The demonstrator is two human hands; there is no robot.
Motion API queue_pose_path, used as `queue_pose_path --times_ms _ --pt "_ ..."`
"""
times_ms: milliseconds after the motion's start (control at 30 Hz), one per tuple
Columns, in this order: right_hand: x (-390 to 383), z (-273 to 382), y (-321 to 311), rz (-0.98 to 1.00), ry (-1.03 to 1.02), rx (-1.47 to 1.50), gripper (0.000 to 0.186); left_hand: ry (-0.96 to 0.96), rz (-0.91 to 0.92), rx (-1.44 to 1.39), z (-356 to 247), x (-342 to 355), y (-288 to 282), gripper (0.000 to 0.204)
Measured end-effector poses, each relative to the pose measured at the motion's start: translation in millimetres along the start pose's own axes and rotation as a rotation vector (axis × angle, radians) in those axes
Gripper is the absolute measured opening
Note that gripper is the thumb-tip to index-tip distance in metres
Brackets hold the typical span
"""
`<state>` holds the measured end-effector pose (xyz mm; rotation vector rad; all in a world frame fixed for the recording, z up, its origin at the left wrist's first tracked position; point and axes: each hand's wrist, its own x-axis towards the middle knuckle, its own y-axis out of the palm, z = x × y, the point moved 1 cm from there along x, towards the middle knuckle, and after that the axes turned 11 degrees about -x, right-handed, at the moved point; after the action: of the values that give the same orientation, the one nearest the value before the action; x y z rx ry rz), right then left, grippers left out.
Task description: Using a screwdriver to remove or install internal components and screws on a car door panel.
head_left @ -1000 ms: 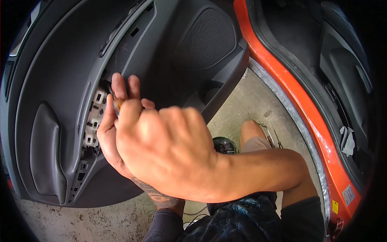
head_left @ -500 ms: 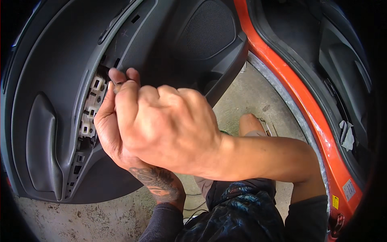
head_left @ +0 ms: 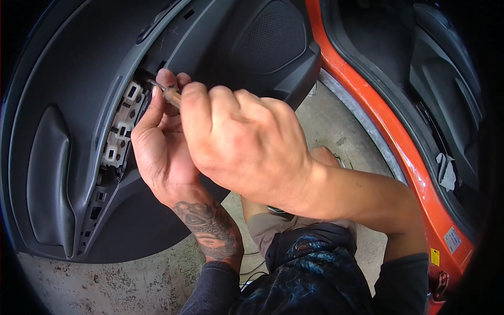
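Note:
A screwdriver (head_left: 172,98) with a brownish handle and a thin metal shaft points up and left at the open strip of a dark car door panel (head_left: 79,84). My right hand (head_left: 247,142) is closed round its handle, knuckles up, hiding most of it. Under it, my left hand (head_left: 165,157) has thumb and fingertips closed about the front of the screwdriver, palm partly showing. The shaft's tip reaches the upper end of a white plastic bracket (head_left: 123,128) in the strip; what it touches there is too small to tell.
The panel has a pull handle (head_left: 50,184) at left and a speaker grille (head_left: 275,39) at the top. To the right runs the orange door sill (head_left: 388,113), with a crumpled white paper (head_left: 446,170) beyond it. Concrete floor (head_left: 121,286) lies below.
My right hand has drawn back to the right, so the screwdriver's handle and shaft now show. My left hand has shifted slightly up and right, and more of its palm is visible.

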<state>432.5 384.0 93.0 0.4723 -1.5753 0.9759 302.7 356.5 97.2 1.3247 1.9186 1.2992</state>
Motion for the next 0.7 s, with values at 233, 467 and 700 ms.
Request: queue_pose_path --times_ms 233,467,700 --pt "-2.1 13.1 -12.1 0.304 0.197 0.141 0.025 -0.063 0.03 -0.041 1.9 -13.0 9.9 0.016" --pt "-2.8 12.5 -7.1 -0.054 0.061 0.067 0.034 0.504 0.173 0.56 22.1 -25.7 18.4 0.014" --pt "-1.1 26.3 0.8 -0.081 0.169 -0.015 0.027 0.295 0.191 0.201 21.4 -22.1 2.4 0.024"
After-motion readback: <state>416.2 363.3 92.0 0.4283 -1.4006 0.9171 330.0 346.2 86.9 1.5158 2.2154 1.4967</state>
